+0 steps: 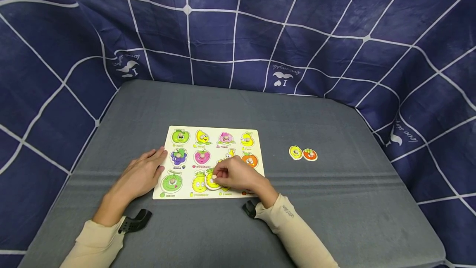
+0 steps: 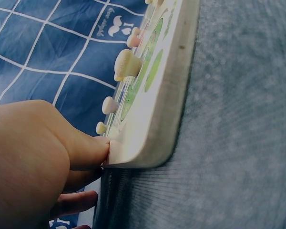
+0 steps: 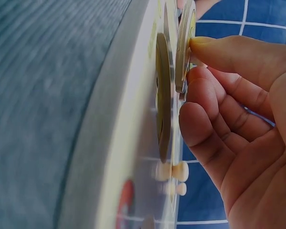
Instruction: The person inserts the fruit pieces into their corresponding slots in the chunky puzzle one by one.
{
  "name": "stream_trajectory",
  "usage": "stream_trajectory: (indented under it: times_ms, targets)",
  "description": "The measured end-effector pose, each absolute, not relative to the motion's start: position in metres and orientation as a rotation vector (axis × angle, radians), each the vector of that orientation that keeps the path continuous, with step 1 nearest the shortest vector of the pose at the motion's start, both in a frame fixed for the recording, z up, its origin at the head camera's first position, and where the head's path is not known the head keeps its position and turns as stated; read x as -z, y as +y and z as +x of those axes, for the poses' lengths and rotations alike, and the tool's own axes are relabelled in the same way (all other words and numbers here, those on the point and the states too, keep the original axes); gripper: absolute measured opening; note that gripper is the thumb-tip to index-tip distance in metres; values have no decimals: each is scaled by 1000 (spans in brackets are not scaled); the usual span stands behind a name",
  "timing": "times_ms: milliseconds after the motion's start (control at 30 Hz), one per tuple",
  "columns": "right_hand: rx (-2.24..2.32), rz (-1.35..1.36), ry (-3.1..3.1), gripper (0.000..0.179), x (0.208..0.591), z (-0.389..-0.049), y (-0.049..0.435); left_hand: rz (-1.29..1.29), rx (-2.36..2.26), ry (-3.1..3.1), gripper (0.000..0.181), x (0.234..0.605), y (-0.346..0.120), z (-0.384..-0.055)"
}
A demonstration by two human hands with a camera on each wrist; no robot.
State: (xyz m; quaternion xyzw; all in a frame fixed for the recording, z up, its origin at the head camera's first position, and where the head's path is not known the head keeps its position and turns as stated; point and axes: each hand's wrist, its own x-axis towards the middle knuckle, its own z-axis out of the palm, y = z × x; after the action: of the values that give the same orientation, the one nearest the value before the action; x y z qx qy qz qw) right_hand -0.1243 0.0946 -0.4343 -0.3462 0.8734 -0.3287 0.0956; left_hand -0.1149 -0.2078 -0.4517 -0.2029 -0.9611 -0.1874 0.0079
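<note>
My right hand [image 1: 238, 173] pinches a yellow pineapple puzzle piece [image 1: 211, 183] with thumb and fingertips, low over the front row of the wooden fruit puzzle board [image 1: 186, 195]. This piece overlaps the printed pineapple [image 1: 199, 182] in the head view. In the right wrist view, the held piece [image 3: 184, 47] stands off the board, and another piece [image 3: 164, 95] sits raised below it. My left hand [image 1: 143, 173] rests at the board's left edge with its fingers extended, the thumb right at the corner in the left wrist view. My right hand hides part of the lemon and banana.
Two loose pieces, a yellow one [image 1: 295, 152] and an orange-red one [image 1: 310, 154], lie right of the board on the grey table [image 1: 353, 202]. Knobbed pieces such as the melon [image 1: 172, 183] and strawberry [image 1: 202, 157] sit in the board. A blue checked curtain [image 1: 238, 32] surrounds the table.
</note>
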Motion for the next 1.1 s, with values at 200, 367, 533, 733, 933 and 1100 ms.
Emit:
stream_trajectory:
  times_ms: [200, 367, 533, 733, 933, 1100]
  targets:
    - [989, -1018, 2559, 6, 435, -125, 88, -629, 584, -3008, 49, 452, -208, -115]
    - [981, -1032, 2541, 5, 436, -126, 82, -622, 583, -3017, 49, 452, -209, -115]
    - [954, -1047, 2543, 4, 435, -127, 77, -623, 581, -3020, 49, 452, -209, -115]
    - [910, -1054, 2555, 5, 434, -128, 73, -634, 573, -3017, 49, 452, -206, -116]
    - [887, -1096, 2584, 7, 435, -128, 69, -627, 580, -3024, 49, 452, -206, -117]
    - [868, -1102, 2591, 7, 436, -128, 65, -617, 582, -3033, 49, 452, -206, -116]
